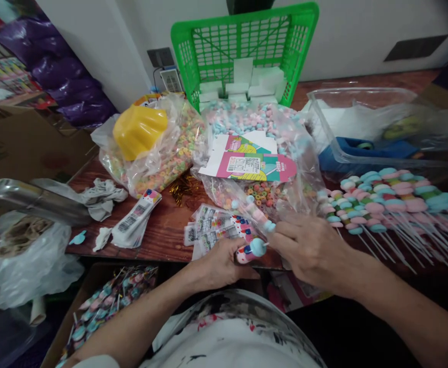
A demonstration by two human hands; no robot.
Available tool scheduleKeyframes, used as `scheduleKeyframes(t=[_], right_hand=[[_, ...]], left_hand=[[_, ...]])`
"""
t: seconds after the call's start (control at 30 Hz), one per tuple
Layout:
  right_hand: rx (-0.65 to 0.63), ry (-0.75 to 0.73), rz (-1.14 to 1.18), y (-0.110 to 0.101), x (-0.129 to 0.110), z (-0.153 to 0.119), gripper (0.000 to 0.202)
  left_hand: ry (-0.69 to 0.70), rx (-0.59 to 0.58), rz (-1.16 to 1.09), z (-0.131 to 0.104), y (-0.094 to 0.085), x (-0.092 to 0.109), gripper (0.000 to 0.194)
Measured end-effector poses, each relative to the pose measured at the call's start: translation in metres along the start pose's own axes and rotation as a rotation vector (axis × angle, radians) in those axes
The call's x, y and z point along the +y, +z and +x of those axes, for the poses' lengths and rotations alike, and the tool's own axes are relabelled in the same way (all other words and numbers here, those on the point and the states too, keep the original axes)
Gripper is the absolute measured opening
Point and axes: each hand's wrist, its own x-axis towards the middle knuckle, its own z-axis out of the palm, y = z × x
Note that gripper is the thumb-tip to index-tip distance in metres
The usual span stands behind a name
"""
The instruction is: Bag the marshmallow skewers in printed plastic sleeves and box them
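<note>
My left hand (222, 263) is closed around a small printed plastic sleeve (244, 254). A blue marshmallow (258, 247) sits at the sleeve's mouth, with a short bit of white stick pointing toward my right hand. My right hand (310, 250) is closed, fingers curled, at the end of a marshmallow skewer (258, 214) of pale pink, white and blue pieces; its stick is hidden by the fingers. Beneath and beyond my hands, flat printed sleeves (208, 227) lie fanned out on the wooden table (170, 230).
Finished skewers (393, 199) lie piled at right. Behind are bags of cereal rings (170, 163) and marshmallows (243, 115), a green basket (181, 56) and a clear tub (362, 94). Sleeve stack (134, 225) stands left; a box of wrapped skewers (105, 301) is below the table edge.
</note>
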Motion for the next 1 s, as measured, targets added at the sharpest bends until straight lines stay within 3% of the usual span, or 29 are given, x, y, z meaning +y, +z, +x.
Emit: scheduleKeyframes(t=[0.13,0.23,0.43,0.57,0.7,0.87,1.0], right_hand=[[-0.028,0.036,-0.064,-0.012,0.002,0.001,0.021],[-0.082,0.054,-0.058,-0.005,-0.01,0.002,0.021],[-0.159,0.223,-0.101,0.007,-0.022,0.003,0.018],[-0.263,0.299,-0.085,0.009,-0.02,0.002,0.016],[-0.299,0.251,-0.023,0.015,-0.013,0.005,0.012],[-0.233,0.058,0.139,0.005,0.009,0.011,0.012],[-0.225,0.02,0.226,-0.009,0.02,0.017,0.02]], left_hand=[[-0.019,0.076,0.099,-0.004,-0.004,0.003,0.021],[-0.002,0.171,0.288,-0.002,0.0,0.004,0.018],[-0.039,0.316,0.707,0.0,0.003,-0.012,0.006],[0.008,0.332,0.893,-0.002,0.005,-0.02,0.007],[0.036,0.223,0.7,0.001,0.005,-0.012,0.014],[-0.011,-0.08,0.201,-0.001,-0.006,0.005,0.027],[-0.106,-0.146,-0.078,-0.004,-0.009,0.012,0.035]])
